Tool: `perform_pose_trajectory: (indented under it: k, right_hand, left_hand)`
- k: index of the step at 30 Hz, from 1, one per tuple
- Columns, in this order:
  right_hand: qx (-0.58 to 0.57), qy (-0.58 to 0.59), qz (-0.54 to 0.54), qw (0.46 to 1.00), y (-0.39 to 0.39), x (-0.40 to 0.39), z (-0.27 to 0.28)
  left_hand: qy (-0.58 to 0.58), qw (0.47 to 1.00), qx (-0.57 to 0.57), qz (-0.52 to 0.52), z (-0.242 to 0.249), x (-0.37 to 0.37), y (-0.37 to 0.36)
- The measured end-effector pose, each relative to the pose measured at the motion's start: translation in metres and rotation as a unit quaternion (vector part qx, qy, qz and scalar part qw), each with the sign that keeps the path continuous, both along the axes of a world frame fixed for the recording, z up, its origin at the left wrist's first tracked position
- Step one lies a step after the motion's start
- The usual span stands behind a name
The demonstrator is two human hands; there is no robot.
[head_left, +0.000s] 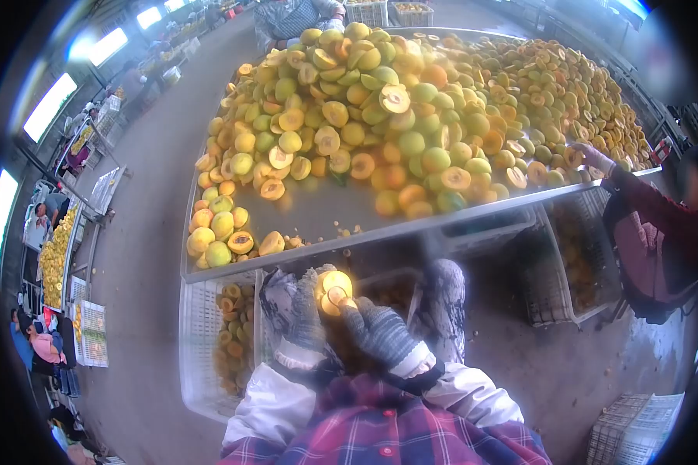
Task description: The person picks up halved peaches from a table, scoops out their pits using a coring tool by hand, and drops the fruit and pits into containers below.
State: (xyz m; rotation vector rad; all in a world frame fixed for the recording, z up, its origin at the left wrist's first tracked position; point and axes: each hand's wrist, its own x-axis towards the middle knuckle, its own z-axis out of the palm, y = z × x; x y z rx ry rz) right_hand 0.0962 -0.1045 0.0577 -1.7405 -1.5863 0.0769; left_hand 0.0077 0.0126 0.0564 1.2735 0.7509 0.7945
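Note:
In front of my knees, my gloved left hand [309,314] is closed round a cut yellow peach [335,282], its bright flesh turned up. My gloved right hand [381,329] reaches in from the other side, its fingers drawn together against the peach's lower edge. Glare hides whatever those fingers may hold. Just beyond both hands is the front edge of a metal table [318,236], bearing a large heap of peaches [357,108], some whole and many halved. A few halves and loose pits [345,230] lie near the edge.
A white crate [202,333] with peach halves stands at my left; a dark container of fruit is between my knees. Another crate [551,271] sits under the table at right. A co-worker's hand [593,157] touches the heap at the right. Stacked crates [636,430] stand lower right.

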Motion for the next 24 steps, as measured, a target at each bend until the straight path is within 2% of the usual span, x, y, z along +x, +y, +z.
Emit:
perform_pose_trajectory:
  k: [1,2,4,7,11,14,16,17,19,20,22,24]
  right_hand:
    - [0.0,0.002,0.006,1.0,-0.001,0.001,0.002]
    - [0.0,0.002,0.006,1.0,-0.001,0.002,0.0]
    - [0.006,0.012,0.023,1.0,-0.002,0.003,-0.008]
    - [-0.024,-0.046,-0.003,0.999,-0.003,0.002,-0.012]
    - [-0.071,-0.023,0.022,0.997,-0.005,0.007,-0.014]
    - [-0.073,0.008,0.044,0.996,-0.005,0.008,-0.014]
    - [-0.115,0.204,0.006,0.972,-0.006,0.005,-0.007]
    - [-0.117,0.204,0.008,0.972,-0.006,0.004,-0.008]
    - [-0.151,0.365,0.004,0.919,-0.005,0.003,-0.013]
    - [-0.151,0.365,0.004,0.919,-0.007,0.003,-0.022]
    - [-0.116,0.186,0.035,0.975,-0.016,0.0,-0.047]
    - [-0.107,0.214,0.038,0.97,-0.019,-0.003,-0.066]
  left_hand:
    - [0.01,1.0,0.016,-0.009,-0.004,0.0,0.0]
    - [0.01,1.0,0.016,-0.009,0.017,0.0,-0.007]
    - [0.118,0.977,0.173,-0.032,0.078,0.001,-0.028]
    - [0.165,0.948,0.27,-0.044,0.076,0.002,-0.022]
    - [0.203,0.91,0.356,-0.059,0.075,0.0,-0.018]
    - [0.252,0.849,0.457,-0.085,0.076,-0.004,-0.01]
    - [0.291,0.779,0.545,-0.107,0.073,-0.008,-0.002]
    - [0.292,0.78,0.544,-0.106,0.057,-0.009,0.003]
    - [0.171,0.908,0.338,-0.177,0.015,-0.01,0.012]
    - [0.17,0.909,0.338,-0.177,0.034,-0.008,0.006]
    - [0.226,0.91,0.313,-0.151,0.073,-0.007,-0.009]
    - [0.231,0.898,0.341,-0.153,0.072,-0.009,-0.009]
